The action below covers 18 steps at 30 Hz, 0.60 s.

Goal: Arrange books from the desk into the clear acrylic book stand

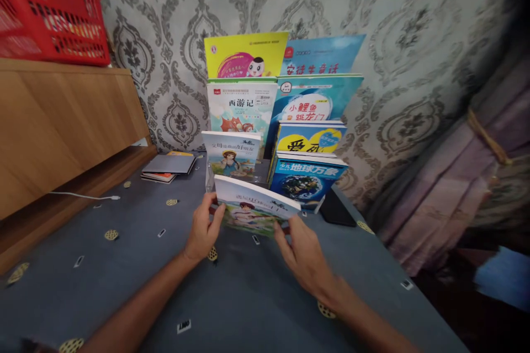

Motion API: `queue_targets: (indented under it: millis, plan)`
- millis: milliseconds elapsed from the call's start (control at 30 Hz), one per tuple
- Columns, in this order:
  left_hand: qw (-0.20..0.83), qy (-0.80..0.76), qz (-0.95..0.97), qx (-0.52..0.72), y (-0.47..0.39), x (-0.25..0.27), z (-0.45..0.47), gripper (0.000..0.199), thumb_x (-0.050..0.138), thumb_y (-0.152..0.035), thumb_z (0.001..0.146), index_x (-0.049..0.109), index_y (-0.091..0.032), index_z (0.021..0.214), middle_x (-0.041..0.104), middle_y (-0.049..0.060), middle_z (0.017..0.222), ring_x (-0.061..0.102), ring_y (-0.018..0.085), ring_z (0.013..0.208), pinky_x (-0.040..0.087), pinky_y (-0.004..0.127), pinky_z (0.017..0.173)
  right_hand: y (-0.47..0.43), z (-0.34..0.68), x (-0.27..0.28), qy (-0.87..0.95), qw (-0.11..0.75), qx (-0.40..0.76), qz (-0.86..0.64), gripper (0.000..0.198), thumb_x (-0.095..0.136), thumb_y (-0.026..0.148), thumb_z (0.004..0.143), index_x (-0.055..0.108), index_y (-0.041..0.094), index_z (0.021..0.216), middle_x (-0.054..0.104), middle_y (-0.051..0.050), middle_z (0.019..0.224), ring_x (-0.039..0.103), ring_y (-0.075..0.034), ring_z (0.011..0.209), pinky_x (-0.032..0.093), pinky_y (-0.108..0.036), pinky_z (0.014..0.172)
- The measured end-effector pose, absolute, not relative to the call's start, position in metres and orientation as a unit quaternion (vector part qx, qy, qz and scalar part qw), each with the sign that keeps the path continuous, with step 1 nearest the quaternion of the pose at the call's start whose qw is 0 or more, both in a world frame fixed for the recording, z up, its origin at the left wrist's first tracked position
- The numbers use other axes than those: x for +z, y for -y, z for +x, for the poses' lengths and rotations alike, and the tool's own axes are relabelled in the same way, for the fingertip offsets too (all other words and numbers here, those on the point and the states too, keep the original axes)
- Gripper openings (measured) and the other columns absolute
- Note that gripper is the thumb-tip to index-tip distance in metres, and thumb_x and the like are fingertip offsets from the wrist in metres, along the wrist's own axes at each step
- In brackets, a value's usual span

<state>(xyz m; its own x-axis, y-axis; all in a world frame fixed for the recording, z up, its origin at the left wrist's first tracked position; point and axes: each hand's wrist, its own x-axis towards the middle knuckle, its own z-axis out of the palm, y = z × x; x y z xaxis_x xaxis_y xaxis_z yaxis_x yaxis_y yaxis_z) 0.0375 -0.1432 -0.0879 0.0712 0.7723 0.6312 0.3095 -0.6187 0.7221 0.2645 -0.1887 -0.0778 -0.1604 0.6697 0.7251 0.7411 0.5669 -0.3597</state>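
Observation:
Between my two hands is a thin paperback book (250, 209) with a drawn figure on its cover. My left hand (203, 226) pinches its left edge, thumb in front. On the opposite side my right hand (304, 253) grips the lower right corner. The book tilts, in front of a tiered rack of upright books. Just behind it stands a pale book with a girl on the cover (232, 157). To the right is a blue book with a globe (306, 179). Higher rows hold a white-and-teal book (242, 110), a yellow book (246, 55) and several others.
A small stack of books (169, 164) lies left of the rack, near a white cable (83, 195). A dark flat object (337, 209) rests at right. A wooden cabinet (70, 132) carries a red basket (62, 16). A curtain (447, 187) hangs right of the patterned cloth (240, 298).

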Motion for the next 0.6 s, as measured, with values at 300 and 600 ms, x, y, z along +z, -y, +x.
queue_targets:
  millis: [300, 600]
  plan:
    - [0.064, -0.357, 0.685, 0.632, 0.113, -0.07, 0.016, 0.021, 0.048, -0.035, 0.101, 0.058, -0.022, 0.116, 0.063, 0.009, 0.113, 0.063, 0.02, 0.105, 0.051, 0.036, 0.093, 0.138, 0.243, -0.046, 0.798, 0.492, -0.078, -0.341, 0.04, 0.038, 0.008, 0.095, 0.048, 0.021, 0.131, 0.065, -0.014, 0.115, 0.064, -0.025, 0.112, 0.057, -0.044, 0.092]
    - [-0.012, -0.315, 0.677, 0.665, 0.093, -0.021, 0.017, 0.02, 0.048, -0.036, 0.102, 0.059, -0.023, 0.112, 0.063, 0.007, 0.109, 0.06, 0.021, 0.106, 0.047, 0.038, 0.098, 0.109, 0.229, -0.011, 0.762, 0.545, -0.105, -0.335, 0.04, 0.036, 0.01, 0.095, 0.048, 0.023, 0.131, 0.062, -0.013, 0.125, 0.059, -0.025, 0.121, 0.049, -0.051, 0.104]
